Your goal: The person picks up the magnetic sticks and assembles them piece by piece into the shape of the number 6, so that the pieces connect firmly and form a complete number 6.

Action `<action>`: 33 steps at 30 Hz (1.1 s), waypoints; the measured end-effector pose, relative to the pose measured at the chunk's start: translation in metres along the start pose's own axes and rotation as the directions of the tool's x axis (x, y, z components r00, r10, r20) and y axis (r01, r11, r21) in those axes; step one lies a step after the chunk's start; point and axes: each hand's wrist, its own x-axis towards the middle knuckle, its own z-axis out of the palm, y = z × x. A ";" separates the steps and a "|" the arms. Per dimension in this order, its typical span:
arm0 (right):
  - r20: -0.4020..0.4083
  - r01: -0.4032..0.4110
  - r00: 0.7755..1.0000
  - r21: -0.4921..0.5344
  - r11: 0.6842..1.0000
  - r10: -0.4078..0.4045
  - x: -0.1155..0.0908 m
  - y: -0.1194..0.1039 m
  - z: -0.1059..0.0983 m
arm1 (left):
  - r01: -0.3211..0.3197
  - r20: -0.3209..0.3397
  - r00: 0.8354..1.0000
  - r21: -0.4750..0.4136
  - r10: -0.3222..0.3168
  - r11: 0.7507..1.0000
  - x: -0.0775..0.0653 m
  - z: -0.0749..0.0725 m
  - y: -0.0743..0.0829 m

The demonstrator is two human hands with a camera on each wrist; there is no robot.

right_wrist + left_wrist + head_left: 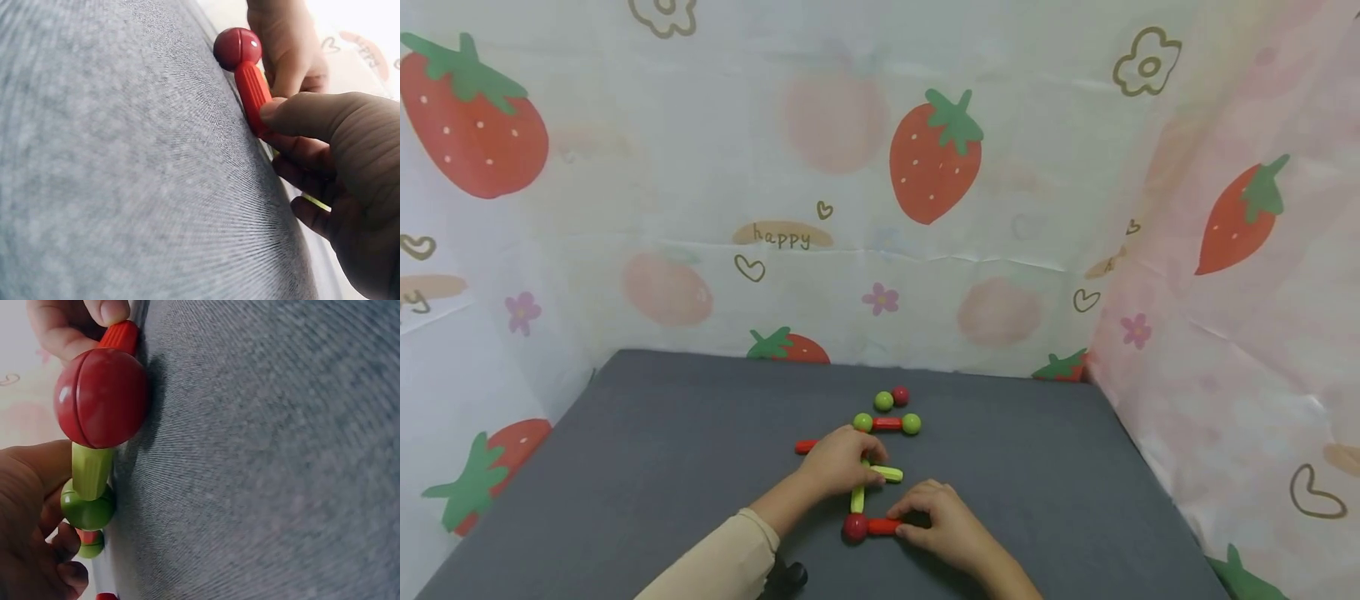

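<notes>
On the grey mat (662, 450) lies a chain of toy sticks and balls. My right hand (917, 523) pinches a red stick (883, 526) whose left end carries a red ball (854, 527); the same red stick (253, 94) and red ball (237, 48) show close up under my thumb. A yellow-green stick (857, 498) runs up from the red ball toward my left hand (868, 467), whose fingers curl over a second yellow-green stick (889, 474). In the left wrist view the red ball (100, 397) joins a green stick (90, 472) and a green ball (87, 509).
Farther back lie a red stick (887, 423) between two green balls (912, 423), a loose green ball (883, 401) touching a red ball (900, 395), and another red stick (806, 447) left of my left hand. Strawberry-print curtains (936, 158) wall the mat on three sides.
</notes>
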 end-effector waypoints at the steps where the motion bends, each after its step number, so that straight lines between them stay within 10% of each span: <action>1: 0.000 -0.002 1.000 0.001 1.000 0.002 0.000 0.000 0.001 | 0.004 0.006 1.000 0.001 -0.004 1.000 0.000 0.000 -0.001; 33: 0.025 0.002 1.000 0.007 1.000 -0.002 0.010 -0.003 -0.022 | 0.088 0.015 0.996 -0.279 -0.088 0.956 -0.004 0.008 -0.014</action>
